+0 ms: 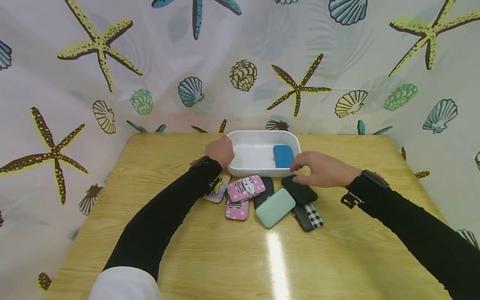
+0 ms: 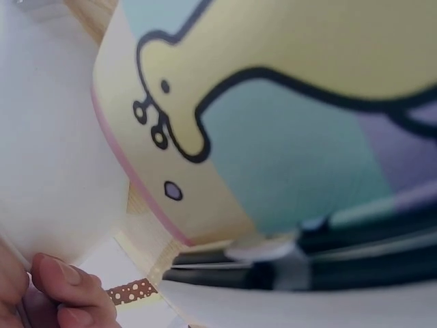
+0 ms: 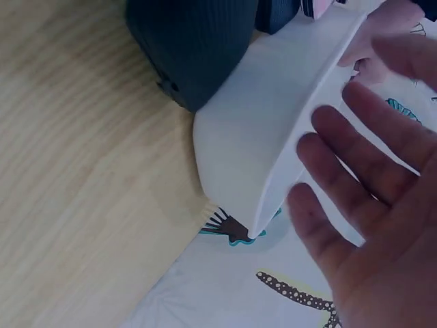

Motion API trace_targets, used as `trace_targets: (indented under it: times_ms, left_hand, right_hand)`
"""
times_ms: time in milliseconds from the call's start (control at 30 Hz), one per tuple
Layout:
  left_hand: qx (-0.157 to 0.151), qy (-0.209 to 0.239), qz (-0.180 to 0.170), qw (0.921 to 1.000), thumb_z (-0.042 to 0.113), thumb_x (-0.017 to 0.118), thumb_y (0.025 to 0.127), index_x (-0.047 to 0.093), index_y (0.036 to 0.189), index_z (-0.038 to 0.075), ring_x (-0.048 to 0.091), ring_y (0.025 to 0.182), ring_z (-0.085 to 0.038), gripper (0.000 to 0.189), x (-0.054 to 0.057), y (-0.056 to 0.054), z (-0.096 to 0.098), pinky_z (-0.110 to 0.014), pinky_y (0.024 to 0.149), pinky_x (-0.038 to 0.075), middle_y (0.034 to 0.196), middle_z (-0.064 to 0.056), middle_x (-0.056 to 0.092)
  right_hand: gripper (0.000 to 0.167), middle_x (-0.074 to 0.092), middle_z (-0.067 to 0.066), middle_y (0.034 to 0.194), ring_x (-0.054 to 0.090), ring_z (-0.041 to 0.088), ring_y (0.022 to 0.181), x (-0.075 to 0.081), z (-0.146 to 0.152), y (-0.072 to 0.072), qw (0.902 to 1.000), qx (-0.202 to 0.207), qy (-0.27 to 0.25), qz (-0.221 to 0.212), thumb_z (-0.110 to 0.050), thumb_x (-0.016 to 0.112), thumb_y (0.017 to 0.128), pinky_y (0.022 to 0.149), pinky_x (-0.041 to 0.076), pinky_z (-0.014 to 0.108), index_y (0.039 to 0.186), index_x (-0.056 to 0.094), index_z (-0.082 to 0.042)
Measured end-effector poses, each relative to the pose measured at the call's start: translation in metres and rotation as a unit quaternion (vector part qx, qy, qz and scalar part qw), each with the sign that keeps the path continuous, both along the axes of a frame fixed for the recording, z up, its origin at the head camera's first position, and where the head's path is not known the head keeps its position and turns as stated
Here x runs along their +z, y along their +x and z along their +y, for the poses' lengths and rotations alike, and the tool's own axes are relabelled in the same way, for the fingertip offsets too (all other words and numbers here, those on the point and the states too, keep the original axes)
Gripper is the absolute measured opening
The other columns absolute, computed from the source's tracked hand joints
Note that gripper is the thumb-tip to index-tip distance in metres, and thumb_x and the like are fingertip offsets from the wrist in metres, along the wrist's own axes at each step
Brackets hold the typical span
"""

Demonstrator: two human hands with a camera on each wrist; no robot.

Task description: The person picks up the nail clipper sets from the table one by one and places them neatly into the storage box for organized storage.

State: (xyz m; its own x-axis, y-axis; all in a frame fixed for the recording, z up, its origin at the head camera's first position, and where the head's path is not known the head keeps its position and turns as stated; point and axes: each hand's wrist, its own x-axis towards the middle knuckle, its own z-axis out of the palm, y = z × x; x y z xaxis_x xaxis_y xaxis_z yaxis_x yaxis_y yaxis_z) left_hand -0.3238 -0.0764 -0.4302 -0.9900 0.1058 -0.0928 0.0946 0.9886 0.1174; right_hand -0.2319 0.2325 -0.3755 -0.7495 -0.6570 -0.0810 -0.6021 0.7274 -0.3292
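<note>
In the head view, my left hand (image 1: 220,151) grips the left rim of a white plastic tray (image 1: 251,171); the left wrist view shows its curled fingers (image 2: 72,290) against the tray. My right hand (image 1: 324,168) is by the tray's front right corner, fingers spread and slightly bent, holding nothing. Whether its fingertips touch the rim, I cannot tell. Inside the tray, at its right end, lies a blue case (image 1: 283,156). Under my left wrist is a pastel case (image 2: 293,150) with a yellow cartoon animal, partly hidden by the sleeve. Below my right hand lies a black case (image 1: 300,191).
In front of the tray, several small cases lie overlapping: a pink dotted one (image 1: 245,188) on another pink one (image 1: 237,211), a mint green one (image 1: 275,208), a dark one (image 1: 268,185) and a black-and-checked one (image 1: 308,218). A patterned curtain (image 1: 225,50) hangs behind the wooden table (image 1: 225,262).
</note>
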Motion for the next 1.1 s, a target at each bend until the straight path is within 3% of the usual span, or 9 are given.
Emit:
trace_targets:
  times_ms: [200, 433, 567, 733, 1100]
  left_hand:
    - [-0.005, -0.002, 0.005, 1.0000, 0.023, 0.055, 0.099, 0.062, 0.116, 0.001, 0.067, 0.084, -0.023, 0.029, 0.001, -0.001, -0.005, -0.040, 0.074, 0.058, 0.097, -0.009, 0.069]
    - [-0.001, -0.002, 0.008, 1.0000, 0.023, 0.056, 0.098, 0.062, 0.116, 0.001, 0.066, 0.083, -0.022, 0.030, 0.001, 0.003, -0.007, -0.038, 0.073, 0.057, 0.097, -0.009, 0.068]
    - [0.007, 0.006, 0.010, 0.9999, 0.023, 0.055, 0.098, 0.062, 0.116, 0.002, 0.067, 0.085, -0.022, 0.029, -0.002, 0.003, -0.008, -0.039, 0.073, 0.057, 0.098, -0.008, 0.069]
    - [0.005, 0.016, -0.001, 0.9999, 0.022, 0.056, 0.098, 0.063, 0.116, 0.002, 0.068, 0.087, -0.023, 0.027, -0.003, 0.003, -0.007, -0.042, 0.076, 0.058, 0.099, -0.009, 0.070]
    - [0.004, 0.008, -0.009, 0.9999, 0.023, 0.057, 0.099, 0.059, 0.119, 0.001, 0.066, 0.086, -0.023, 0.030, 0.002, 0.002, 0.000, -0.041, 0.078, 0.057, 0.100, -0.009, 0.068]
  right_hand:
    - [0.055, 0.053, 0.008, 0.146, 0.051, 0.029, 0.133, -0.009, 0.004, 0.013, 0.9948, 0.008, 0.052, -0.087, -0.044, 0.079, 0.085, 0.108, 0.043, 0.051, 0.132, 0.065, -0.018]
    - [0.079, 0.031, 0.014, 0.162, 0.042, 0.032, 0.139, -0.016, 0.000, 0.017, 0.9858, -0.002, 0.078, -0.149, -0.038, 0.084, 0.080, 0.110, 0.040, 0.053, 0.149, 0.050, -0.019]
    - [0.084, 0.023, 0.014, 0.165, 0.041, 0.033, 0.138, -0.020, -0.003, 0.016, 0.9810, -0.005, 0.109, -0.161, -0.036, 0.083, 0.080, 0.108, 0.041, 0.054, 0.154, 0.043, -0.027]
    - [0.078, 0.020, 0.017, 0.165, 0.041, 0.034, 0.137, -0.023, -0.005, 0.019, 0.9801, -0.008, 0.106, -0.167, -0.032, 0.081, 0.083, 0.108, 0.041, 0.056, 0.153, 0.045, -0.031]
    - [0.076, 0.015, 0.017, 0.167, 0.036, 0.037, 0.143, -0.018, 0.003, 0.025, 0.9805, -0.010, 0.105, -0.166, -0.028, 0.079, 0.083, 0.108, 0.039, 0.057, 0.151, 0.046, -0.029]
